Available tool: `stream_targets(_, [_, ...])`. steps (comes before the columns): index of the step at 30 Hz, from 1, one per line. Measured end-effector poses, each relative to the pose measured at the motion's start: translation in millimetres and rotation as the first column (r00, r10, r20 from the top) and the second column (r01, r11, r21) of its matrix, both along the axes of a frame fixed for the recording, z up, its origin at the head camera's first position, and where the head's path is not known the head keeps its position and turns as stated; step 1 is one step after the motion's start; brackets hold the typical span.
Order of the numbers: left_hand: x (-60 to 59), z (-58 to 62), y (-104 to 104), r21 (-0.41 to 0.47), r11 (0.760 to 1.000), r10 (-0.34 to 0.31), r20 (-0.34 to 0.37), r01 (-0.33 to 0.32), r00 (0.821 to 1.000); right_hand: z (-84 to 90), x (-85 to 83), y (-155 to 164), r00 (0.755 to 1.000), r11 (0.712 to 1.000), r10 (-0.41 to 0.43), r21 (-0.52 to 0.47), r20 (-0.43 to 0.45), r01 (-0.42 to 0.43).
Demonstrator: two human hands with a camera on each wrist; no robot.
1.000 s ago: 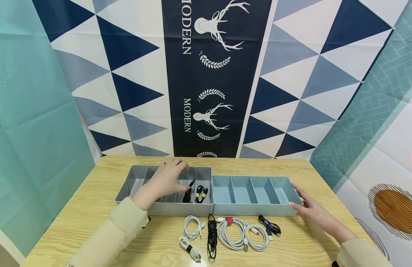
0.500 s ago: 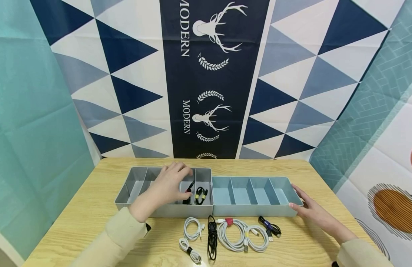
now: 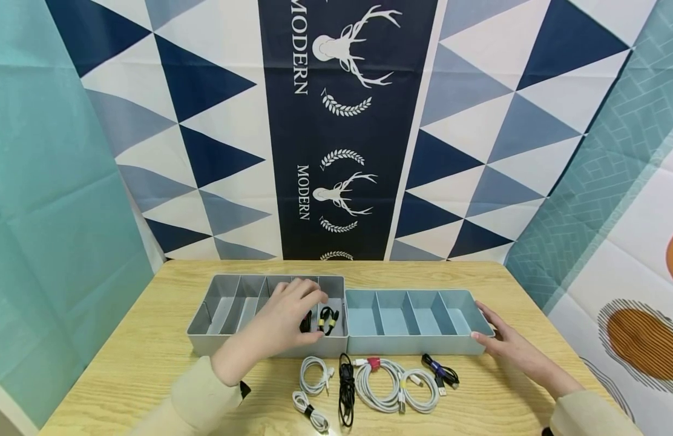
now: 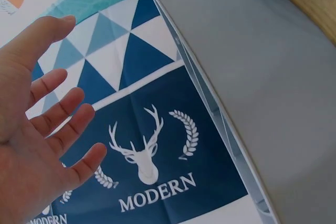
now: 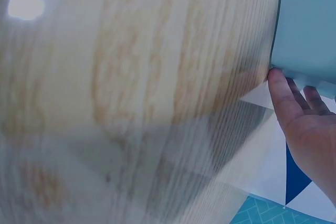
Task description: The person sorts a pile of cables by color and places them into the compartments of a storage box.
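Observation:
My left hand hovers over the right half of the grey divided tray, fingers loosely spread and holding nothing; the left wrist view shows the open palm beside the tray's grey wall. Just right of its fingertips, two bundled black cables lie in the tray's end compartments, one partly hidden by the hand. My right hand rests flat on the table with straight fingers against the right end of the blue divided tray; its thumb touches that tray in the right wrist view.
Several coiled cables lie on the wooden table in front of the trays: white coils, a black cable, a large white coil with a red tie, and a black cable with a blue tie. Patterned cloth hangs behind.
My left hand has drawn back from the far side of the grey tray toward its front and right. The right hand has stayed put.

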State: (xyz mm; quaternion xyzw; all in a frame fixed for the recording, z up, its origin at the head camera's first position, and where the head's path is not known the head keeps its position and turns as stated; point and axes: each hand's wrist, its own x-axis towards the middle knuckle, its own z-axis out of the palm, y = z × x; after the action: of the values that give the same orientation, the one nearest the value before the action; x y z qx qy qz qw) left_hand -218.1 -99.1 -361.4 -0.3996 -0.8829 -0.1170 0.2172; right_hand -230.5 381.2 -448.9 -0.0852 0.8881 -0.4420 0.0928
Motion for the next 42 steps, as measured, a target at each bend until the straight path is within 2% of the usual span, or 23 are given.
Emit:
stream_targets(9, [13.6,-6.4,7.9,-0.006,0.999,-0.052,-0.007,0.052,0.999,2.8,0.8,-2.0,1.0,1.0,0.006,0.002,0.004,-0.006])
stream_targets(15, [20.0,-16.2,13.7,-0.015,0.996,-0.082,-0.005,0.082,0.997,4.5,1.3,-2.3,1.0,1.0,-0.001,0.013,0.021,0.001])
stream_targets(23, [27.9,-32.6,18.5,-0.044,0.994,-0.098,0.109,0.104,0.989,4.8,2.4,-2.7,1.0,1.0,-0.003,0.025,0.026,0.002])
stream_targets(29, [32.6,-43.8,23.6,-0.058,0.989,-0.135,0.07,0.139,0.988,7.2,3.3,-4.9,1.0,1.0,-0.002,0.026,0.013,0.001])
stream_targets(42, [35.8,-68.1,28.4,-0.068,0.963,-0.253,0.107,0.261,0.961,7.3,3.5,-5.0,1.0,0.999,-0.004,0.032,0.016,0.003])
